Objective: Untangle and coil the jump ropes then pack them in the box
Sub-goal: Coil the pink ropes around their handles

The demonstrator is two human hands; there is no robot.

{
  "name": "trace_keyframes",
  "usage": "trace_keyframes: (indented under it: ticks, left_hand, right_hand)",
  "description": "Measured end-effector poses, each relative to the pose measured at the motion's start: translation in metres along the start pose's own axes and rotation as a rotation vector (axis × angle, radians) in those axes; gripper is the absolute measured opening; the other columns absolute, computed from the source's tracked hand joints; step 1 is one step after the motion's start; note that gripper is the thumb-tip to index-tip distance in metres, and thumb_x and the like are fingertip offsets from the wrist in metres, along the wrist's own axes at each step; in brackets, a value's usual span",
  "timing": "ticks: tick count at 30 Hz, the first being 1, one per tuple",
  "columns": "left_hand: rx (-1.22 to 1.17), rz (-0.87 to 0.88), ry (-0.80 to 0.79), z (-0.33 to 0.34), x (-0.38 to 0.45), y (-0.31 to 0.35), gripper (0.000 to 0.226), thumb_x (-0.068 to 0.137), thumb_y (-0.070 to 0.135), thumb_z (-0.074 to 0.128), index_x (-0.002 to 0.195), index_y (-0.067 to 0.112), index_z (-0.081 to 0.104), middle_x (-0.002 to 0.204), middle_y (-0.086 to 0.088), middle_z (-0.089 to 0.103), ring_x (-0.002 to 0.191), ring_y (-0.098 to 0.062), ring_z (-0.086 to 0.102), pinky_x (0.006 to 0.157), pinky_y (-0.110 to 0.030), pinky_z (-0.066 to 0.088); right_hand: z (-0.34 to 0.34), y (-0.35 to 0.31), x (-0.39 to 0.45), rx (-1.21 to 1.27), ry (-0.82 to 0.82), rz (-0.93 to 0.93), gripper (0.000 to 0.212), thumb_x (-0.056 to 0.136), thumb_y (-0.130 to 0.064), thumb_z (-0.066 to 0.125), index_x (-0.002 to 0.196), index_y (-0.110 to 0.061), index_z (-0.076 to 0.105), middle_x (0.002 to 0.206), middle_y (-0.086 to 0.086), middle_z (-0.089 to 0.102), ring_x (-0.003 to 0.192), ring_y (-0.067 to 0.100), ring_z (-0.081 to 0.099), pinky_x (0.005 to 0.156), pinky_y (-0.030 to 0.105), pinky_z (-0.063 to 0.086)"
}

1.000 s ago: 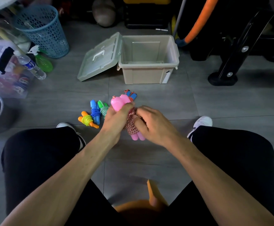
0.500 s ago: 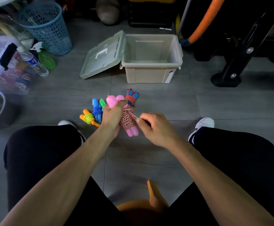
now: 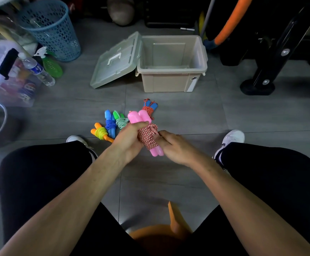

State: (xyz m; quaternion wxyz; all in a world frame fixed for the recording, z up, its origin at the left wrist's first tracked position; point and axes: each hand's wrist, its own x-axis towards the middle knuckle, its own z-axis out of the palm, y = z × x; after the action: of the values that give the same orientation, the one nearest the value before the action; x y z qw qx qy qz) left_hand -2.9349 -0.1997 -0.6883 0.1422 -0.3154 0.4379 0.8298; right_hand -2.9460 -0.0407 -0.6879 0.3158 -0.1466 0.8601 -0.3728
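Both hands (image 3: pixel 132 139) grip pink rope (image 3: pixel 147 133); bare floor (image 3: pixel 187 111) before box (image 3: pixel 170 84).

Both hands, left hand (image 3: pixel 130 139) and right hand (image 3: pixel 176 146), grip the pink-handled jump rope (image 3: pixel 147 134).

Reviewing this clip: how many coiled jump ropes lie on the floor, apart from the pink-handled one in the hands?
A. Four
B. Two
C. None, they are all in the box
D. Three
A. Four coiled ropes lie on the floor: the orange-handled rope, the blue-handled rope, the green-handled rope and the red-corded rope; the box holds none.
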Motion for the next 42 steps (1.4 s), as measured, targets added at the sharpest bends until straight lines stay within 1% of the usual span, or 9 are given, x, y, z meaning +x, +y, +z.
trace_keyframes:
  ticks: [4,9,14,19,24,26,28,32,42]
  left_hand:
    - [-0.013,0.083,0.0,-0.006,-0.001,0.002,0.044,0.075,0.015,0.073,0.116,0.002,0.061,0.109,-0.013,0.07,0.102,-0.024,0.067,0.089,-0.042,0.054]
    - [0.236,0.171,0.183,-0.01,0.006,-0.002,0.027,0.08,0.021,0.076,0.103,0.01,0.067,0.091,-0.005,0.076,0.081,-0.014,0.073,0.062,-0.024,0.056]
    - [0.213,0.037,0.117,-0.012,0.026,0.007,0.035,0.085,0.015,0.071,0.116,0.003,0.061,0.104,-0.011,0.073,0.098,-0.023,0.07,0.087,-0.037,0.056]
    - [0.407,-0.03,0.176,-0.013,0.051,0.025,0.018,0.091,0.008,0.063,0.108,0.01,0.064,0.097,-0.012,0.07,0.085,-0.025,0.067,0.083,-0.034,0.054]
    - [0.66,0.019,0.212,-0.017,0.058,0.051,0.019,0.093,0.0,0.048,0.081,0.009,0.061,0.065,-0.012,0.062,0.065,-0.028,0.053,0.057,-0.028,0.039]
    - [0.919,0.078,0.171,-0.018,0.057,0.061,0.016,0.093,0.005,0.051,0.088,0.008,0.066,0.064,0.002,0.06,0.066,-0.02,0.055,0.064,-0.029,0.044]
    - [1.059,0.137,0.16,-0.014,0.053,0.073,0.014,0.091,0.008,0.054,0.091,0.004,0.068,0.069,0.001,0.057,0.075,-0.018,0.055,0.072,-0.029,0.046]
    - [0.871,0.162,0.191,-0.015,0.056,0.075,0.02,0.085,-0.002,0.054,0.077,0.013,0.065,0.073,-0.009,0.06,0.074,-0.024,0.054,0.058,-0.026,0.041]
    - [0.841,0.057,0.32,-0.046,0.146,0.036,0.023,0.085,0.002,0.056,0.072,0.017,0.067,0.081,-0.016,0.064,0.073,-0.024,0.057,0.07,-0.035,0.049]
  right_hand:
    - [0.0,0.003,0.004,-0.066,0.03,-0.055,0.028,0.088,-0.047,0.06,0.101,-0.024,0.051,0.097,0.0,0.067,0.087,0.021,0.061,0.072,0.033,0.049]
    - [-0.004,0.005,0.013,0.04,0.15,-0.002,0.043,0.076,-0.038,0.071,0.115,-0.028,0.056,0.097,-0.006,0.069,0.086,0.01,0.065,0.073,0.028,0.053]
    - [-0.016,0.004,0.034,-0.031,0.147,0.065,0.032,0.074,-0.035,0.072,0.102,-0.022,0.062,0.081,-0.007,0.068,0.069,0.003,0.061,0.051,0.017,0.041]
    - [-0.032,0.007,0.061,-0.103,0.134,0.264,0.024,0.073,-0.035,0.07,0.082,-0.015,0.06,0.069,-0.002,0.066,0.063,0.014,0.061,0.047,0.024,0.037]
    - [-0.068,0.001,0.083,-0.081,0.068,0.346,0.057,0.074,-0.032,0.067,0.123,-0.009,0.049,0.071,0.0,0.068,0.062,0.012,0.066,0.048,0.022,0.041]
    - [-0.081,-0.006,0.079,-0.061,0.051,0.307,0.072,0.077,-0.022,0.068,0.139,-0.016,0.032,0.066,-0.002,0.067,0.048,0.005,0.062,0.04,0.016,0.04]
    - [-0.091,-0.005,0.074,-0.022,0.039,0.283,0.06,0.075,-0.014,0.065,0.129,-0.009,0.04,0.059,0.003,0.069,0.046,0.011,0.064,0.042,0.017,0.044]
    - [-0.089,0.003,0.07,0.033,0.068,0.318,0.029,0.069,-0.016,0.063,0.092,0.001,0.066,0.069,0.016,0.071,0.07,0.031,0.071,0.072,0.043,0.061]
    - [-0.089,0.031,0.111,0.039,0.078,0.449,0.037,0.065,-0.027,0.066,0.1,-0.018,0.058,0.082,0.007,0.072,0.064,0.019,0.071,0.053,0.021,0.049]
